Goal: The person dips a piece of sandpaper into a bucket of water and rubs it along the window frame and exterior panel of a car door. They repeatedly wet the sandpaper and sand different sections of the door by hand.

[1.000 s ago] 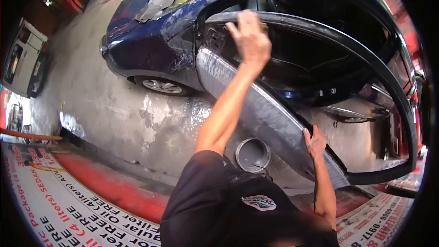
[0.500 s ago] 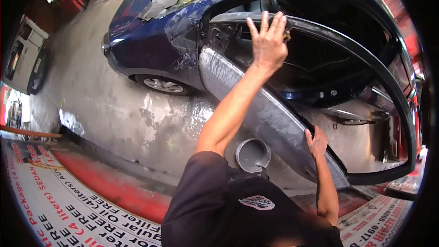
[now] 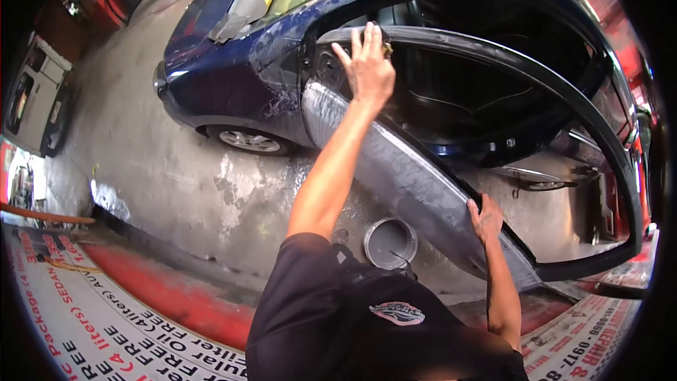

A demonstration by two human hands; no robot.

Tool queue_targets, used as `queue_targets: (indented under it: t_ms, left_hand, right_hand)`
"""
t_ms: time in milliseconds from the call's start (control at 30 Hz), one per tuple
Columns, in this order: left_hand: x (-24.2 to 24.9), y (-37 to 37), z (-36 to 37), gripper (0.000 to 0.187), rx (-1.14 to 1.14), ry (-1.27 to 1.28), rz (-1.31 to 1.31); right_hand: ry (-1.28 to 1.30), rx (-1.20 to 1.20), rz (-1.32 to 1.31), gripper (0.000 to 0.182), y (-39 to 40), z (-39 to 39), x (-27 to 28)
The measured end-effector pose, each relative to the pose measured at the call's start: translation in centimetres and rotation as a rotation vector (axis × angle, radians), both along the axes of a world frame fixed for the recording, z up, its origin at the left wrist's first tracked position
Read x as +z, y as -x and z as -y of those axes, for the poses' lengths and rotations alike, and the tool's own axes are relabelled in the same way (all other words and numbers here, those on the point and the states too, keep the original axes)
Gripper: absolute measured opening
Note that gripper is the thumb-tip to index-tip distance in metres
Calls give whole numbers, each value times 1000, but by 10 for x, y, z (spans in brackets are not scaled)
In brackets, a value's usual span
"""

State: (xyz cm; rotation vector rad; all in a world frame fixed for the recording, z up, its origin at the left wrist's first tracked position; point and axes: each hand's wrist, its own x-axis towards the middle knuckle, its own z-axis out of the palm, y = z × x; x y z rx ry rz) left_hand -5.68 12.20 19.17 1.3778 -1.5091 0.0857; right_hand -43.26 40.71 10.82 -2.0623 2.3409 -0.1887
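In the head view, the left hand [image 3: 370, 74] is at the far, front corner of the door [image 3: 423, 187], its fingers spread over the window frame [image 3: 451, 39]. A small yellowish thing [image 3: 387, 49] shows beside the palm, probably held under it, though the hand hides most of it; I cannot tell whether that grip is closed. The right hand [image 3: 486, 219] has its grip closed lightly over the door's upper edge, nearer and to the right, likely to steady the panel while the other arm reaches.

The door stands open from the blue car [image 3: 233, 88], giving access to frame and panel. A round bucket [image 3: 408, 234] sits on the floor [image 3: 141, 162] on the near side of the door, within easy reach.
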Motion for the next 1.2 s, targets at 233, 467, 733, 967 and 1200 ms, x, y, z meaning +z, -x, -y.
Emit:
queue_targets:
  t_ms: [233, 467, 733, 967, 1200]
  left_hand:
    - [20, 77, -45, 66, -199, 171, 38]
    - [23, 61, -35, 58, 24, -25, -10]
    - [-16, 16, -6, 55, 17, -159, -269]
    - [10, 81, -39, 66, -179, 18, -153]
    - [-23, 1, 5, 54, 125, -163, -161]
  right_hand:
    - [-20, 21, 1, 53, 3, -5, -3]
    - [-2, 3, -20, 53, -5, -2, 0]
    - [11, -3, 5, 50, -7, 3, 2]
    - [26, 42, 7, 50, 0, -1, -5]
    - [-5, -2, 9, 52, -6, -2, 2]
